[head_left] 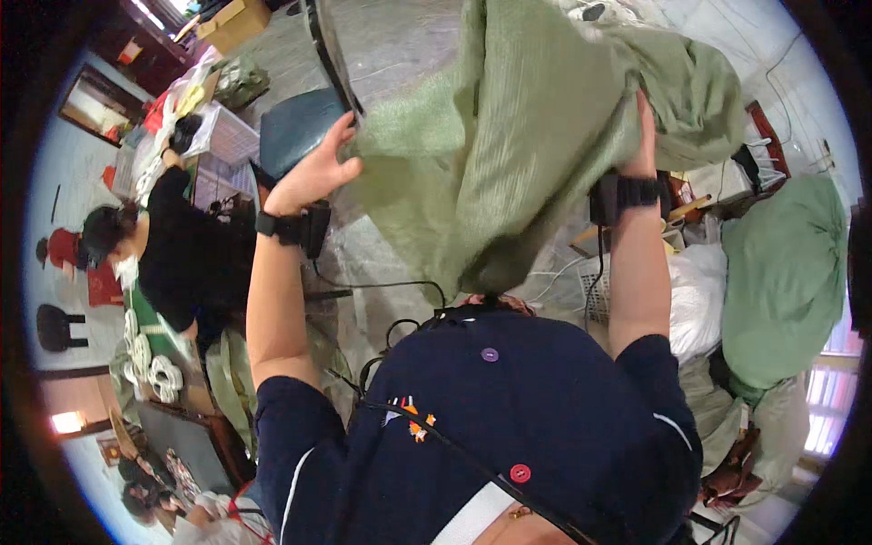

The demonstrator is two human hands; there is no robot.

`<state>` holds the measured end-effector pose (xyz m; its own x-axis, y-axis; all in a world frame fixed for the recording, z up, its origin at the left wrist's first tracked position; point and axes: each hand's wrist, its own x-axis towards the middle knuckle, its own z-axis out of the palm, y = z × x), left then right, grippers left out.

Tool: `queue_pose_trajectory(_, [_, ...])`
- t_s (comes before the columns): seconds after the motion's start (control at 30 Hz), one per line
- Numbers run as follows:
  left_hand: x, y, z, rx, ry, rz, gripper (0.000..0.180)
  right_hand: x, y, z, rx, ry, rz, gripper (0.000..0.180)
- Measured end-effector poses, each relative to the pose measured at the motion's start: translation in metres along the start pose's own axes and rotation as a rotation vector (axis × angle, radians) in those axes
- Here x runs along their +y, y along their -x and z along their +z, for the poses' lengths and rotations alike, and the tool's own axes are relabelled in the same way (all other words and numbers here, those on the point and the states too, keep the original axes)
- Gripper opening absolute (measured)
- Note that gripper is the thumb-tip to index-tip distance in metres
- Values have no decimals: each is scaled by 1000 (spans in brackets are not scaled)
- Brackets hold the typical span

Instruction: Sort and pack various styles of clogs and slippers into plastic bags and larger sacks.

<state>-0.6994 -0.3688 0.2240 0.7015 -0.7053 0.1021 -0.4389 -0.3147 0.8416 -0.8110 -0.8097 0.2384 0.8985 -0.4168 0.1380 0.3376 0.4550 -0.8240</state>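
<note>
A large green woven sack (536, 118) is spread and hangs in folds in front of me, above the floor. My right hand (644, 136) is raised at its right side, where the folds gather. It grips the cloth there, and most of its fingers are hidden by the fabric. To the left, my left hand (318, 173) is beside the sack's left edge, thumb and fingers apart, with nothing held in it. Both wrists wear black bands with cables.
A dark-seated chair (300, 127) stands beyond my left hand. Left of me, a person in black (195, 236) leans over a table with white coiled cords (163, 377). Full green sacks (786, 282) and a white sack (696, 300) are piled on the right. A cardboard box (234, 25) is far left.
</note>
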Motion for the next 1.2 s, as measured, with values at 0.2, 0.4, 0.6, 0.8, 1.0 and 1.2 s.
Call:
queue_pose_trajectory(0.2, [-57, -130, 68, 114, 247, -122, 109, 40, -200, -23, -92, -23, 23, 42])
queue_pose_trajectory(0.4, [-137, -235, -3, 1203, -726, -257, 85, 104, -316, 67, -246, -99, 48, 44])
queue_pose_trajectory(0.6, [-104, -288, -132, 1501, -1122, 219, 71, 147, -489, 71, -262, 169, 166, 47])
queue_pose_trajectory(0.8, [-67, -409, -223, 1301, -1269, 252, 77, 184, -640, 30, -246, 451, 394, 52])
queue_pose_trajectory(1.0, [-153, -611, -282, 560, 457, -311, 31, 256, -800, 10, -232, 725, 616, 56])
queue_pose_trajectory(1.2, [-194, -776, -341, 475, 352, -320, 27, 239, -888, 149, -145, 1086, -328, 93])
